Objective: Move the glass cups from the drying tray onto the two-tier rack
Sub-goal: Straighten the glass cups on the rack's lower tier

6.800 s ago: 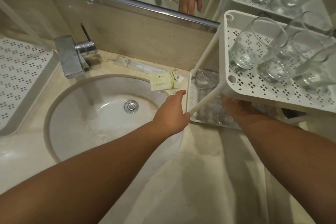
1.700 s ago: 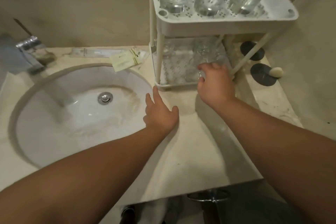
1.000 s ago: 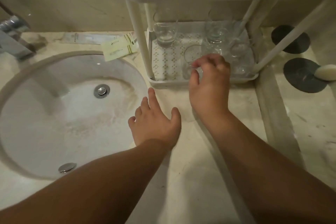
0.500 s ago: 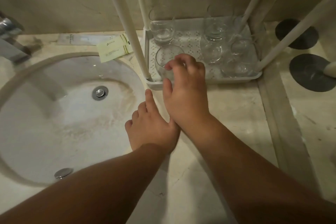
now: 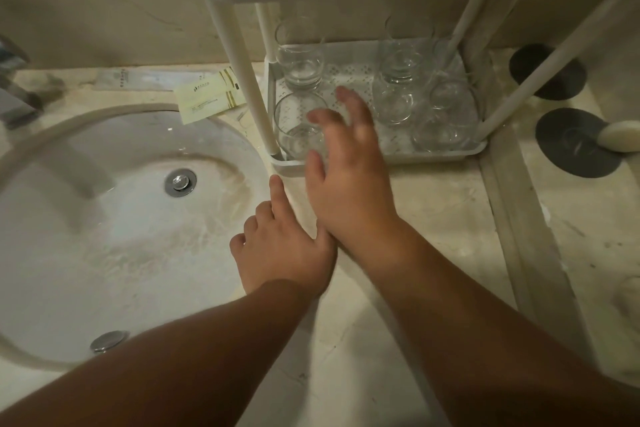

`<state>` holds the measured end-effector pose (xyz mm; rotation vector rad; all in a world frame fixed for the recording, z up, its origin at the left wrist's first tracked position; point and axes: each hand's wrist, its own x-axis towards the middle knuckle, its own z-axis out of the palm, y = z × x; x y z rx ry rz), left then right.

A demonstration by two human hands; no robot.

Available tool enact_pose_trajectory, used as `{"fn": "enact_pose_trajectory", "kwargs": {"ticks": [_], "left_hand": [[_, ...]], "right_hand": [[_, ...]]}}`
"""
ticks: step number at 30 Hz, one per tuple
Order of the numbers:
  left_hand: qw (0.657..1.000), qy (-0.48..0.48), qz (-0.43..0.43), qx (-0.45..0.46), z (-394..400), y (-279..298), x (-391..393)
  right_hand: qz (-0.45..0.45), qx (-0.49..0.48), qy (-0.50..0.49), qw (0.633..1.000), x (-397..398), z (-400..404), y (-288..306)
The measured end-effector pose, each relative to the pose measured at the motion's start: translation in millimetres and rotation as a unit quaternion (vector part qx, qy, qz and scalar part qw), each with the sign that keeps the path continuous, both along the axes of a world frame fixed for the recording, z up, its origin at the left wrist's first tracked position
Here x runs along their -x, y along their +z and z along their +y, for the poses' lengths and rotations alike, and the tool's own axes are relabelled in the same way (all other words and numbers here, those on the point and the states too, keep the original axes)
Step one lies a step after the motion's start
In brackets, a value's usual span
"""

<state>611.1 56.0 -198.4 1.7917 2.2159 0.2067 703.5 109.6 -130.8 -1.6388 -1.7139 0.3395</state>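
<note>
Since half a second ago, right hand has let go of the front-left glass; fingers are now spreading loosely above it, slightly blurred, holding nothing.

Head view: that glass is standing upright, long axis vertical, mouth up, at the front-left corner of the rack's lower tier, just beside the white front-left post. Another glass is standing at the back-left corner; several more are clustering along the right side. Left hand is resting flat on the countertop, fingers extended, between sink basin and rack.
</note>
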Motion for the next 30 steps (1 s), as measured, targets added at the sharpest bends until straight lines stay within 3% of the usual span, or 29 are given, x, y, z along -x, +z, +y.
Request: {"fn": "enact_pose_trajectory", "kwargs": {"ticks": [4,8,11,30], "left_hand": [[1.000,0.011,-0.009,-0.007,0,0,-2],[1.000,0.011,-0.008,-0.003,0,1,-2],[1.000,0.012,-0.008,0.002,0,2,-2],[1.000,0.012,-0.019,0.001,0,1,-2]], "right_hand": [[-0.065,0.037,-0.104,0.992,-33,25,12],[-0.168,0.138,-0.117,0.969,-46,38,13],[-0.188,0.168,-0.123,0.960,-43,41,12],[-0.022,0.147,-0.011,0.989,-16,58,23]]}}
